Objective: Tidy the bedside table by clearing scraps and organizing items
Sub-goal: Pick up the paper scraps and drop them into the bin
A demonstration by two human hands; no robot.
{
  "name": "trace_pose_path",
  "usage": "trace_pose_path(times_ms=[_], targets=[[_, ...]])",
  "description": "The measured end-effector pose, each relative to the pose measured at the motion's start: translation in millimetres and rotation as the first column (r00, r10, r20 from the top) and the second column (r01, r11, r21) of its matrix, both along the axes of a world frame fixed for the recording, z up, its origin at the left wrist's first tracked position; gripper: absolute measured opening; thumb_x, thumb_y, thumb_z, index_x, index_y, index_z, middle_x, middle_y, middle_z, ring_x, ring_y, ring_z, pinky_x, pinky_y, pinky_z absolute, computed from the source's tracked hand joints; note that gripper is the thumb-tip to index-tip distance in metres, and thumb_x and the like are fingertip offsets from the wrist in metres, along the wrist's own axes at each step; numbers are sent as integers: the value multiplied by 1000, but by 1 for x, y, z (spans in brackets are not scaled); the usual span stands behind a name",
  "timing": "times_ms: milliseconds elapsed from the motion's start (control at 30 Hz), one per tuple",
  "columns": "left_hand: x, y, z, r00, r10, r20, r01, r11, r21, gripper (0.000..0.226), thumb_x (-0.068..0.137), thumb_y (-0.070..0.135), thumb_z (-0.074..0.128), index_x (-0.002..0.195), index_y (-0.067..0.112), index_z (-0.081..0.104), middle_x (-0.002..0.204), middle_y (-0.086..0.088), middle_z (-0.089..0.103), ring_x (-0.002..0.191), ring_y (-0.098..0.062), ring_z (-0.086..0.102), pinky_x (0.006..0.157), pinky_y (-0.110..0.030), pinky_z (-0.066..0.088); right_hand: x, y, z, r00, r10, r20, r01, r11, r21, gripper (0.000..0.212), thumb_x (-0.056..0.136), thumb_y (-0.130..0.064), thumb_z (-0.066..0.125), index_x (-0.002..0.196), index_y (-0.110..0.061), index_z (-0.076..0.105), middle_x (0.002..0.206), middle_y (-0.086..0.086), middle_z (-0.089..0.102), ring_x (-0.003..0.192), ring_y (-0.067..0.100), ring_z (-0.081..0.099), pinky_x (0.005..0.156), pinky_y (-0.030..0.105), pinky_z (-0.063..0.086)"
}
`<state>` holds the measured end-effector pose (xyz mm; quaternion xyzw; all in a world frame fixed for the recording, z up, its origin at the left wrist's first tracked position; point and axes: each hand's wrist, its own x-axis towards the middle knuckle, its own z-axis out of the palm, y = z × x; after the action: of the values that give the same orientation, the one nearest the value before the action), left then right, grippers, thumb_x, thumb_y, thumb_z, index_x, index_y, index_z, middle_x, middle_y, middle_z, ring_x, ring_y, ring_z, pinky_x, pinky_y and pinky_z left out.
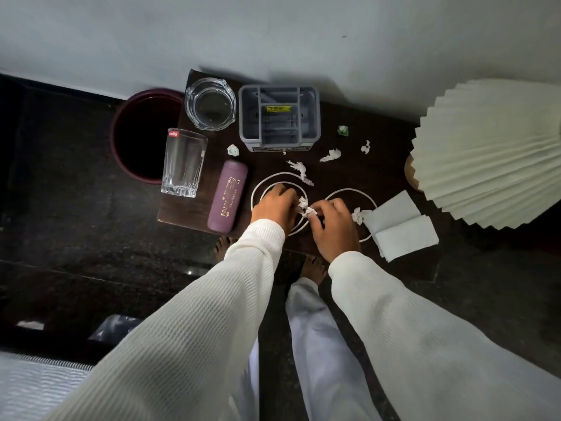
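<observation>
A: How did the hands lie?
B: The left hand (pixel 274 205), knuckles up over the looped white cable (pixel 271 178), had its grip pinched on the crumpled white paper scrap (pixel 304 206); the right hand (pixel 332 226) pinched it too.
A: And the edges?
B: Both sat by the dark wooden bench (pixel 349 174)'s front edge; bare wood lay beyond the right hand.

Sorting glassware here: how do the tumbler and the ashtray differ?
The tumbler is tall and straight-sided, with a red sticker; the ashtray is low, wide and notched. The tumbler stands nearer the front edge, the ashtray at the back. Both are clear glass, upright, empty.
</observation>
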<state>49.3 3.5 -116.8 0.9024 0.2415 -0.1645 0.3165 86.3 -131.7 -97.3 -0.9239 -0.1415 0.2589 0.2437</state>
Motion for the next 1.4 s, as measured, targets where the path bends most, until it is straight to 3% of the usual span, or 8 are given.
trace_pose_path(times_ms=[200, 400, 500, 633, 767, 867, 1167, 1400], targets=[[-2, 11, 7, 994, 94, 51, -88, 991, -105, 8, 85, 20, 68, 87, 15, 63, 88, -2, 66, 78, -21, 63, 73, -37, 55, -1, -1, 11, 972, -208, -109, 223, 962, 160, 11, 94, -22, 64, 102, -16, 69, 105, -4, 53, 76, -2, 54, 66, 0, 42], [-11, 17, 30, 920, 381, 93, -323, 870, -373, 10, 85, 15, 72, 83, 9, 64, 80, -5, 74, 75, -15, 71, 76, -27, 59, 4, 5, 27, 919, -342, -196, 381, 899, 217, 18, 94, -26, 64, 108, -16, 68, 98, -4, 71, 81, -3, 64, 64, 3, 49], [-13, 21, 39, 889, 444, 111, -371, 841, -394, 13, 82, 19, 76, 80, 11, 65, 80, 0, 73, 76, -11, 70, 72, -12, 52, 5, 16, 35, 903, -366, -226, 417, 872, 255, 18, 93, -25, 65, 108, -16, 69, 98, -2, 74, 89, 7, 70, 71, 13, 54], [-16, 30, 49, 840, 537, 72, -462, 779, -424, 19, 77, 22, 78, 68, 24, 61, 74, 11, 69, 75, -6, 65, 74, -17, 49, 7, 34, 45, 902, -347, -259, 418, 853, 314, 18, 93, -24, 65, 107, -15, 69, 97, -1, 74, 92, 13, 71, 83, 34, 60], [-10, 52, 60, 701, 707, -94, -567, 473, -674, 29, 81, -5, 69, 64, 13, 54, 81, -19, 65, 76, -24, 68, 74, -34, 59, 10, 58, 55, 908, -315, -275, 401, 844, 358, 10, 91, -21, 67, 100, -20, 69, 95, -1, 74, 91, 14, 72, 85, 41, 60], [-6, 72, 71, 635, 760, -139, -537, 304, -787, 28, 83, -12, 64, 66, 6, 52, 81, -26, 62, 66, -22, 68, 66, -28, 60, 14, 83, 64, 924, -287, -252, 367, 846, 385, 10, 90, -23, 68, 100, -21, 70, 94, -5, 74, 91, 12, 71, 85, 32, 59], [-19, 152, 91, 534, 844, -36, -552, 316, -771, 20, 84, -3, 69, 72, 9, 59, 75, -10, 67, 70, -17, 70, 69, -28, 61, 12, 179, 81, 974, -153, -167, 213, 867, 451, 11, 90, -26, 69, 100, -22, 72, 90, -12, 73, 85, -2, 67, 74, 6, 50], [-31, 190, 98, 523, 852, 28, -575, 378, -726, 21, 83, 2, 73, 71, 14, 61, 72, -6, 69, 69, -19, 71, 65, -27, 60, 4, 220, 84, 969, -123, -213, 214, 848, 485, 11, 90, -27, 68, 98, -20, 72, 91, -6, 75, 87, 12, 72, 85, 45, 59]])
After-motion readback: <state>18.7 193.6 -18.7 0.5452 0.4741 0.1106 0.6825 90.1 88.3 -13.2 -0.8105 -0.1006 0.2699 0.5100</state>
